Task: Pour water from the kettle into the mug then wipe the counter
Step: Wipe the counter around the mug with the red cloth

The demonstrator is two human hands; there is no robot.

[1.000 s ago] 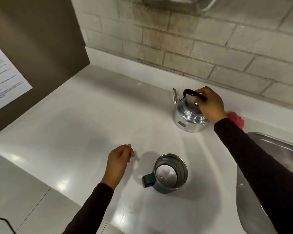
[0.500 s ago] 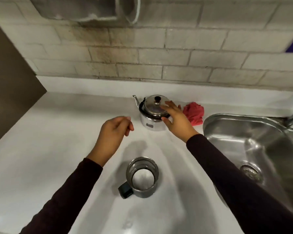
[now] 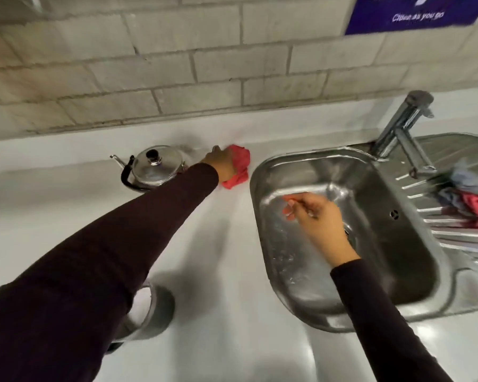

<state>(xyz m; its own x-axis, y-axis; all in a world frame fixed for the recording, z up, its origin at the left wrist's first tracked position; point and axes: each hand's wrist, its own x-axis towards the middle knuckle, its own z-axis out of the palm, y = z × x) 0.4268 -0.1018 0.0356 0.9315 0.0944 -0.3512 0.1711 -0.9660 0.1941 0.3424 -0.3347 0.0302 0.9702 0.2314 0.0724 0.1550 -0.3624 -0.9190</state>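
The kettle [image 3: 152, 168] stands upright, lid on, at the back of the white table [image 3: 218, 271], close to the tiled wall [image 3: 177, 78], spout pointing left. The mug [image 3: 152, 312] stands nearer the front edge, largely covered by the left sleeve [image 3: 108, 257]. Just right of the kettle, the left hand [image 3: 221, 164] presses on a red cloth [image 3: 239, 168], fingers curled onto it. The right hand [image 3: 315, 216] hovers above the steel sink [image 3: 260, 172], fingers loosely bent, holding nothing. A tap [image 3: 400, 125] rises behind the sink; crumpled cloths [image 3: 472, 197] lie on the drainer.
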